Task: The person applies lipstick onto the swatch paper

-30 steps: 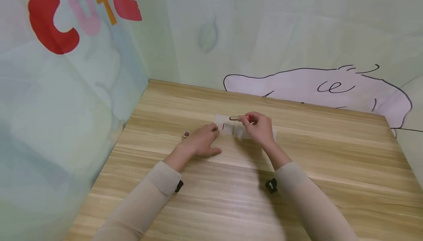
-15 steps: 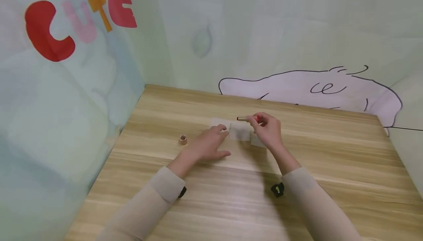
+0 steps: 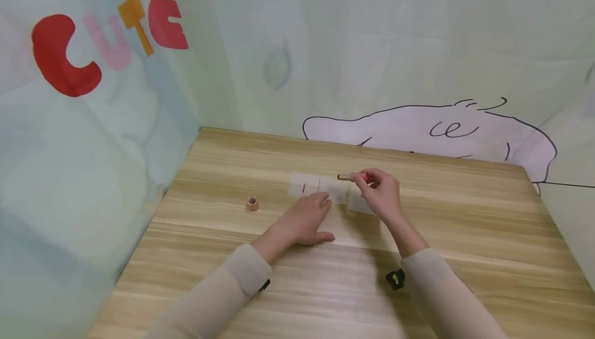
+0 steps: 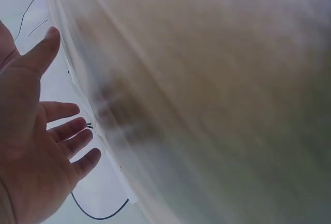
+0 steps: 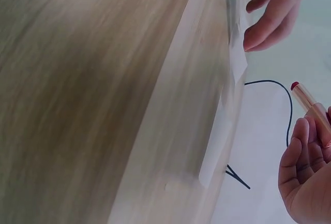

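Observation:
My right hand (image 3: 382, 193) holds an uncapped lipstick (image 3: 345, 177) between thumb and fingers, its red tip pointing left. In the right wrist view the lipstick (image 5: 305, 97) shows a gold tube and stands clear of the table. My left hand (image 3: 304, 220) has its fingers loosely extended at the near edge of the middle white paper slip (image 3: 337, 191). To the left lies another white slip (image 3: 296, 184) with one short red stroke. A third slip (image 3: 359, 202) sits partly behind my right hand. The left wrist view shows my left hand (image 4: 41, 125) with spread fingers.
A small gold lipstick cap (image 3: 252, 204) stands on the wooden table (image 3: 209, 256), left of the slips. Printed walls rise behind the table (image 3: 260, 70) and on its left side.
My left hand has shifted right from the marked slip to the middle one, uncovering the red stroke. The right hand keeps the lipstick and has moved slightly right in view. The view has tilted up.

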`<act>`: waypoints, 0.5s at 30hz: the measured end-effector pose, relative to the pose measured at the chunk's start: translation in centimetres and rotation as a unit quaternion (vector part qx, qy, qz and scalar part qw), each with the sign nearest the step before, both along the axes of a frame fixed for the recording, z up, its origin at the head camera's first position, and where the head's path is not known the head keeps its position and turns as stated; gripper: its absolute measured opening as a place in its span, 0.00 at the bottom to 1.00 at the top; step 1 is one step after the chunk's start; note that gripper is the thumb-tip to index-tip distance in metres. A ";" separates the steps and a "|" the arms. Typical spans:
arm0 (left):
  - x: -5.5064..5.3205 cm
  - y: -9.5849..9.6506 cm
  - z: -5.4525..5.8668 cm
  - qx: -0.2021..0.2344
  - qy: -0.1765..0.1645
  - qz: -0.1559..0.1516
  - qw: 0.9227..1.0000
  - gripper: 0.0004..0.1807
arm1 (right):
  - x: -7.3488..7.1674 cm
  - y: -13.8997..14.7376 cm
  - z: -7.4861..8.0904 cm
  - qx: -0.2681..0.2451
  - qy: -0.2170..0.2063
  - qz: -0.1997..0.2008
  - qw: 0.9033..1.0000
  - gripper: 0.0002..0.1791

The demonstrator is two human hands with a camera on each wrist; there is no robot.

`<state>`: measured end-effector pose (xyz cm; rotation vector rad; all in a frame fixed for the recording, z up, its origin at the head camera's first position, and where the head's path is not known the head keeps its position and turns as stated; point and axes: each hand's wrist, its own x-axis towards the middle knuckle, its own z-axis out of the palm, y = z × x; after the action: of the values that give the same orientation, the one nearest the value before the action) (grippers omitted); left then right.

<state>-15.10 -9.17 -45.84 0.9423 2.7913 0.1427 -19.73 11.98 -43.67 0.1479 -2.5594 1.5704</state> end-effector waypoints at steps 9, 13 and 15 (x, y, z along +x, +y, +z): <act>-0.2 -0.1 -0.5 -0.025 0.008 -0.005 1.000 0.50 | 0.1 0.3 -0.5 0.009 0.001 0.004 1.000 0.15; -0.3 0.0 -0.5 -0.027 0.013 -0.007 1.000 0.49 | -0.1 0.3 -0.5 0.008 0.014 0.007 1.000 0.13; -0.4 0.0 -0.4 -0.021 0.012 -0.011 1.000 0.49 | -0.2 0.3 -0.6 0.010 0.016 0.007 1.000 0.13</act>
<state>-15.47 -9.18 -46.27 0.9695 2.7937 0.0695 -19.97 12.32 -44.27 0.1915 -2.5568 1.5346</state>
